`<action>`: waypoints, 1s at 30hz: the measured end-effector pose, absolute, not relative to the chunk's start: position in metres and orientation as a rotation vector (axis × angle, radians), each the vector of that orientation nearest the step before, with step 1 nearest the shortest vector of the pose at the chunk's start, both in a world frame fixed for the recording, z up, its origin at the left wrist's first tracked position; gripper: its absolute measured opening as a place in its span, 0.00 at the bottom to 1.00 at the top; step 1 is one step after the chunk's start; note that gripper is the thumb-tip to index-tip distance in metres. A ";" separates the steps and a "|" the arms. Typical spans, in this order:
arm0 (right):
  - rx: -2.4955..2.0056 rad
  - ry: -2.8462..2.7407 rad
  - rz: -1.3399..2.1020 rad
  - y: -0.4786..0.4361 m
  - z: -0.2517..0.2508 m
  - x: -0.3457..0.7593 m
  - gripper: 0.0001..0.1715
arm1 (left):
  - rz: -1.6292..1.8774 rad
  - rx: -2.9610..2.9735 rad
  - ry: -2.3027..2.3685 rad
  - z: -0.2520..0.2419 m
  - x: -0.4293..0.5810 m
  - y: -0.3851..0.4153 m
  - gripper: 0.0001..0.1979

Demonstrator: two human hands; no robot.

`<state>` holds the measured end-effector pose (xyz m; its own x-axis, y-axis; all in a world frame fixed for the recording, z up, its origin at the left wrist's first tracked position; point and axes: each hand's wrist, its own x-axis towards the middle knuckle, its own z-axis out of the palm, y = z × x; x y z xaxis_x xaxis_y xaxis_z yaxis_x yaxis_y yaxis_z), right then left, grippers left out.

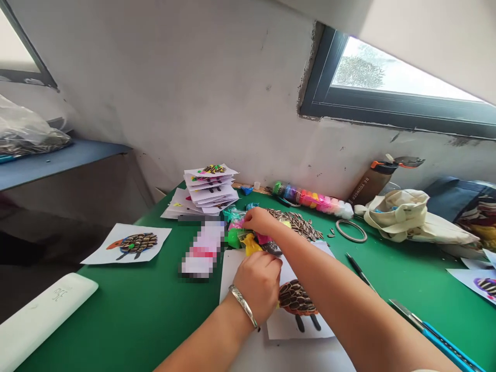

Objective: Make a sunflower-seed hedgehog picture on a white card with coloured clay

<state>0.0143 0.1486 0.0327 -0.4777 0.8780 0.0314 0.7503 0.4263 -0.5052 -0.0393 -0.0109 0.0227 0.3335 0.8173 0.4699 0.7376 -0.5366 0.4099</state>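
Left hand (259,281) curled closed at 6 o'clock, pinning seed-bird sheet (285,326) steady. Right hand (260,219) reaches to 12 o'clock, fingers bunched over clay packets (234,237) beside seed pile (301,223); clamped on one, cannot tell.

Both forearms bare to the wrist. Left hand (259,281): narrow silver bangle (243,306) at the wrist, polished, with a faint engraved pattern along the band. Right hand (258,219): plain, wrist unadorned. Fingernails too small to make out.
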 end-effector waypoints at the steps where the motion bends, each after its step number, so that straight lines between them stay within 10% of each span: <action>1: -1.400 -2.354 0.631 0.149 0.035 0.017 0.04 | 0.989 2.461 1.446 0.023 -0.040 -0.011 0.14; 9: -1.347 -1.971 0.642 0.103 0.079 0.097 0.10 | 1.421 1.976 1.550 0.034 -0.042 -0.009 0.13; 15: -1.136 -1.577 1.239 0.024 0.071 0.141 0.11 | 1.315 1.305 1.297 0.042 -0.032 -0.014 0.34; 30: -1.157 -1.371 1.530 -0.012 0.028 0.152 0.15 | 0.898 1.131 1.232 0.040 -0.017 -0.011 0.15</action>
